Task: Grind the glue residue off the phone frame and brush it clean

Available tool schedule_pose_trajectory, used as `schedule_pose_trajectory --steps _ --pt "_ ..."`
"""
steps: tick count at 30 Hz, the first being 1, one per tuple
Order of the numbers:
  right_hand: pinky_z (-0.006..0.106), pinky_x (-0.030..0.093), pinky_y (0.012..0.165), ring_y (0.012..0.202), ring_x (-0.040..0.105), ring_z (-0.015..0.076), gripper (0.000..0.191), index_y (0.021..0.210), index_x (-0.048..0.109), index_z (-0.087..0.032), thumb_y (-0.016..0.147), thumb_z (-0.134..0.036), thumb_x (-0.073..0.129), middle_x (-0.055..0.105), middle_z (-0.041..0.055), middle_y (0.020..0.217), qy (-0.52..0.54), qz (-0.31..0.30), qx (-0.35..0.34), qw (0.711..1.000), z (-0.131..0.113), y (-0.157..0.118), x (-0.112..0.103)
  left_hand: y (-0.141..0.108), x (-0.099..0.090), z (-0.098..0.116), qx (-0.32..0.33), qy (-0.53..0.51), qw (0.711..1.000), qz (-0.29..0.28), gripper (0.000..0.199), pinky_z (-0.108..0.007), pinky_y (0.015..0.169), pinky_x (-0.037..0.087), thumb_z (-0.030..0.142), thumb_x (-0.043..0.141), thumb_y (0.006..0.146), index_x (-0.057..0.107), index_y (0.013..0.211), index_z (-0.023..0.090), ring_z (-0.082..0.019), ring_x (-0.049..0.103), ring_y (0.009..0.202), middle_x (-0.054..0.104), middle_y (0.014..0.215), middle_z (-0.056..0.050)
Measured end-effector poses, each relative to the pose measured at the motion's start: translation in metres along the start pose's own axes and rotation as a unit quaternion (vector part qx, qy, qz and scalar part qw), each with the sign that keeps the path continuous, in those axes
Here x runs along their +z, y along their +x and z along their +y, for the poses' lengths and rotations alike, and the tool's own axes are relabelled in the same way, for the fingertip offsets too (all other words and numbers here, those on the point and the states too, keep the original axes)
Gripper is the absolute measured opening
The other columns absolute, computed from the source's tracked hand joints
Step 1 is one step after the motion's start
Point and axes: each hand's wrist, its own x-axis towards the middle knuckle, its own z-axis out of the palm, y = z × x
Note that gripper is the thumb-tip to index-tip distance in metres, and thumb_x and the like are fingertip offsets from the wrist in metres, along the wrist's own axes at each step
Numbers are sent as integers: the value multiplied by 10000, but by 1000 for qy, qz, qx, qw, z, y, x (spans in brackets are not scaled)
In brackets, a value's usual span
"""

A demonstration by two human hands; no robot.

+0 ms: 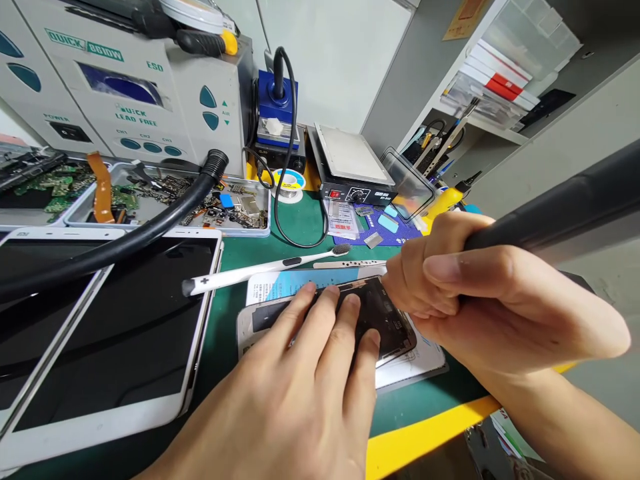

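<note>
A phone [383,310] with a dark inner face and a thin frame lies on a white and blue printed pad. My left hand [295,380] rests flat across it, fingers spread and pressing on its surface. Around a thick black rod-shaped handle [565,193] my right hand [480,293] is closed in a fist, just over the phone's right end. The handle slants up to the right and leaves the view; its working end is hidden behind my fingers. Beyond the phone lie a white toothbrush [270,267] with dark bristles and pale tweezers [345,265].
White phones [204,320] lie at left beneath a black hose [175,207] from the hot-air station [145,67]. Behind are a tray of circuit parts [267,223], a solder spool [290,187], a hot plate [357,190] and a soldering iron stand [277,100]. A yellow table edge [430,427] runs in front.
</note>
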Motion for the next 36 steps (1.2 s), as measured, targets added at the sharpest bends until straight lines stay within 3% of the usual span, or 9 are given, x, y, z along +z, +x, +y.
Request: schedule_pose_trajectory --steps 6,12,15,21,26,31,36 --pt "336 175 362 328 275 113 292 379 418 -225 559 -130 627 318 -39 386 16 23 -14 1000 1 4 4 8 2 -5 24 -36 999 11 416 -594 1088 480 399 547 958 700 1213 108 -349 629 1209 683 1287 -210" --pt "336 184 358 330 301 117 289 387 411 -216 571 -121 613 332 -37 385 6 19 -20 1000 4 4 4 12 4 -6 20 -44 999 13 457 -602 1090 471 453 537 955 700 1204 106 -349 624 1205 679 1283 -213" --pt "338 205 355 340 323 116 291 378 418 -211 568 -142 627 353 -35 411 -1 16 -49 999 4 4 4 10 5 -5 17 -44 999 14 451 -602 1093 469 441 539 956 698 1210 105 -347 624 1207 676 1291 -212" --pt "334 182 350 328 276 112 300 387 387 -221 574 -132 604 317 -43 390 -1 18 -30 999 2 6 4 2 5 0 8 -29 999 19 390 -569 1099 469 312 552 956 681 1255 98 -338 630 1214 676 1310 -200" --pt "323 180 358 335 280 107 306 386 383 -218 570 -125 609 325 -43 385 8 13 -11 1000 2 6 5 -5 7 3 -11 14 1000 11 340 -513 1133 410 197 581 926 705 1229 103 -390 603 1261 686 1314 -172" --pt "323 182 359 333 278 103 306 385 395 -215 574 -116 614 327 -45 396 13 17 -24 999 2 4 4 -4 13 0 25 31 996 74 335 -509 1118 398 186 531 911 729 1168 104 -386 653 1176 720 1243 -170" --pt "326 183 365 331 281 113 316 395 393 -222 587 -122 624 317 -43 377 20 13 -9 1000 3 6 4 -4 12 1 -10 9 1000 16 340 -516 1150 378 203 554 944 712 1231 115 -393 599 1268 686 1316 -168"
